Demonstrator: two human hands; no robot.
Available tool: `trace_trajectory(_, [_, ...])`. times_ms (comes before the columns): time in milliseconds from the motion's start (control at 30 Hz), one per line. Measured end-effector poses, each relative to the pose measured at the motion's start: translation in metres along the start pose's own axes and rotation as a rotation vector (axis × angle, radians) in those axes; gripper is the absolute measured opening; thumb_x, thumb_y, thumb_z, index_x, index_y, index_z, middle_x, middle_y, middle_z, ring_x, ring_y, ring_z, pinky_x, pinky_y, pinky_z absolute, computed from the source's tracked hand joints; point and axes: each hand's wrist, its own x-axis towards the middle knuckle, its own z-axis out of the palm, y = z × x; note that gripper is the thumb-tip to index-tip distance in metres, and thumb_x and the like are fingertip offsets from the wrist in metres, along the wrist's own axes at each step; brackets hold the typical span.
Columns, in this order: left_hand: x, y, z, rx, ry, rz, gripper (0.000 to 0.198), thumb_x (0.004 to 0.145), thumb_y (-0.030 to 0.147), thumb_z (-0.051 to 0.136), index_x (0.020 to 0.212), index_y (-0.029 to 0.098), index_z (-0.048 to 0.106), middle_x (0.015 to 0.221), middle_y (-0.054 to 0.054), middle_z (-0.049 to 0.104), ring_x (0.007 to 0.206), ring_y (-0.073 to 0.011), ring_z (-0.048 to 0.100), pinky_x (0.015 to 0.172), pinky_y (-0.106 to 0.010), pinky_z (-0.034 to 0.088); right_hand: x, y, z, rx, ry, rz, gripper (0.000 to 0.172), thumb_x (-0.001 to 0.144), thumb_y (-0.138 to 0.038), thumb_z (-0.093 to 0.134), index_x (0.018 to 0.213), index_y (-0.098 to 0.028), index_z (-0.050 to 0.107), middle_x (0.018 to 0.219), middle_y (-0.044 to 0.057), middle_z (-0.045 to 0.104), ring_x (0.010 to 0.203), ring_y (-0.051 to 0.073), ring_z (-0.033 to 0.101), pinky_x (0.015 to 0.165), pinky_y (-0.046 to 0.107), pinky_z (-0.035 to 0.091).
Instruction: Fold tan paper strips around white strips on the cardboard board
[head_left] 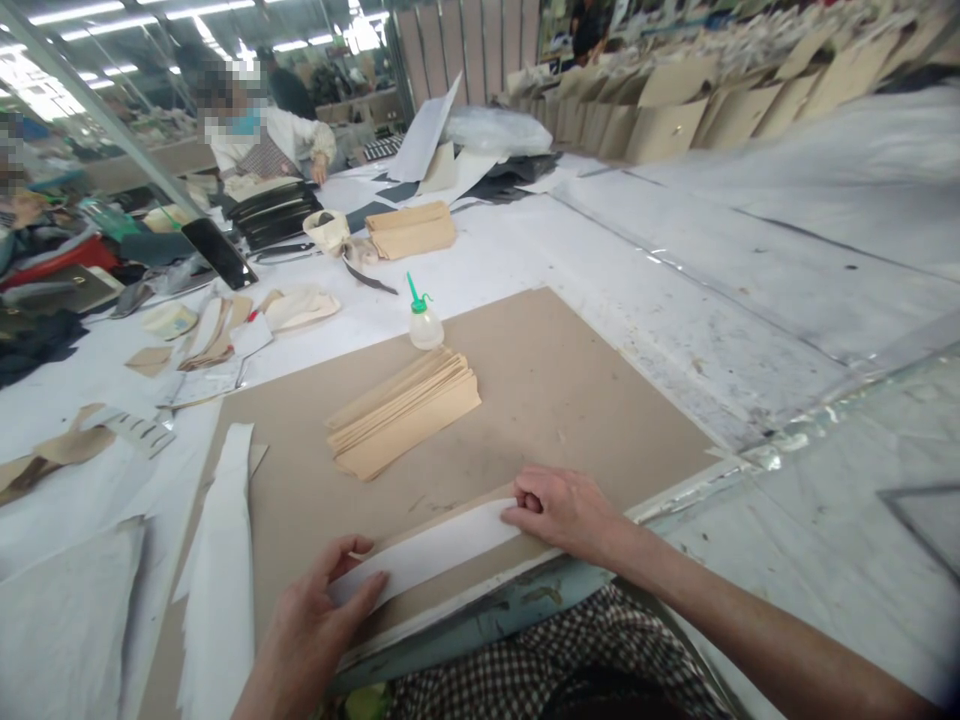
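Observation:
A long white strip (442,548) lies along the near edge of the brown board (570,370), with a thin tan edge showing behind it. My left hand (311,605) holds the strip's left end between thumb and fingers. At the other end, my right hand (566,512) pinches the strip with curled fingers. Beyond it on the board rests a fanned stack of tan strips (409,415). A small clear squeeze bottle (426,328) with a green spout stands behind that stack. Left of my left hand is a pile of white strips (223,560).
Cut tan and white pieces (217,335) are scattered on the white table at left. Further back lie a folded tan bundle (411,230) and a leaning dark phone (219,252). A masked person (259,140) works across the table. Several beige bags (667,110) stand in rows at back right.

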Motion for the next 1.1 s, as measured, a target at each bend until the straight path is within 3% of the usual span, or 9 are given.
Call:
trace_trajectory(467, [0.0030,-0.0048,0.0019,0.014,-0.022,0.015,0.052,0.080,0.063,0.061,0.112,0.023,0.063,0.101,-0.004,0.075,0.092,-0.0269,0.070,0.081,-0.036,0.051,0.0000,0.0013,0.0037,-0.029,0.019,0.002,0.020,0.086,-0.028,0.072,0.073,-0.020,0.060,0.074,-0.004,0.062,0.071,0.013,0.055,0.064,0.025,0.030])
trace_trajectory(833, [0.0010,-0.0043,0.0057,-0.015,0.004,0.032,0.049,0.080,0.061,0.061,0.109,0.022,0.063,0.090,-0.002,0.074,0.081,-0.0245,0.068,0.071,-0.033,0.050,0.0002,-0.0048,-0.0016,-0.045,0.006,0.036,0.020,0.086,-0.029,0.072,0.071,-0.020,0.061,0.075,-0.003,0.063,0.072,0.013,0.058,0.064,0.025,0.031])
trace_trajectory(1100, [0.0009,0.0025,0.0019,-0.018,0.012,0.037,0.041,0.080,0.053,0.064,0.107,0.022,0.065,0.092,-0.002,0.072,0.083,-0.0241,0.067,0.074,-0.033,0.047,0.0003,-0.0053,-0.0003,-0.067,0.012,0.033,0.017,0.086,-0.030,0.067,0.073,-0.021,0.060,0.076,-0.002,0.064,0.073,0.015,0.059,0.065,0.026,0.034])
